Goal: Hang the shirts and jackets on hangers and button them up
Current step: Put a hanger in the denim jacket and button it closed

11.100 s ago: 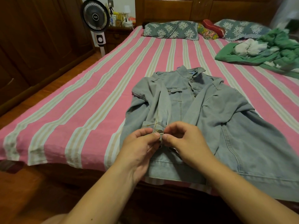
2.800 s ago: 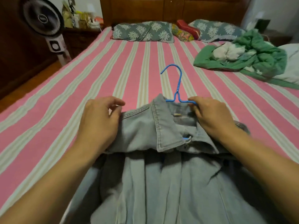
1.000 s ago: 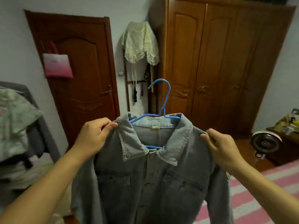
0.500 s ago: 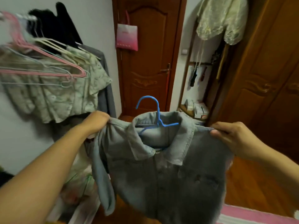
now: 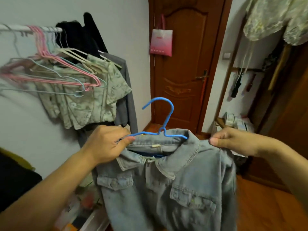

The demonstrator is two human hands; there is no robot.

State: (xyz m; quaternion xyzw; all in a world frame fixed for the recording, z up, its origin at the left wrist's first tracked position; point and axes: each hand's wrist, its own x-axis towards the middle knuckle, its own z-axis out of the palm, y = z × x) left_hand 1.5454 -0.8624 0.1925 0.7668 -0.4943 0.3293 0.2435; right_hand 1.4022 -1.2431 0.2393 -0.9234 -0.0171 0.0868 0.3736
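Observation:
I hold a light blue denim jacket (image 5: pixel 175 185) up in the air in front of me, buttoned down its front. It hangs on a blue wire hanger (image 5: pixel 164 120) whose hook sticks up above the collar. My left hand (image 5: pixel 106 144) grips the jacket's left shoulder together with the hanger's arm. My right hand (image 5: pixel 233 140) pinches the jacket's right shoulder. A clothes rail (image 5: pixel 18 28) at the upper left carries several pink and pale hangers (image 5: pixel 55 64), a pale patterned shirt (image 5: pixel 86 95) and dark garments.
A brown wooden door (image 5: pixel 185 64) stands straight ahead with a pink bag (image 5: pixel 160 42) hung on it. A pale lace garment (image 5: pixel 275 17) hangs at the upper right beside a wooden wardrobe (image 5: pixel 293 114). Boxes sit on the floor by the wall.
I have turned a little further towards the clothes rail. The jacket is closer and higher, and my left hand has shifted inward onto the hanger's arm.

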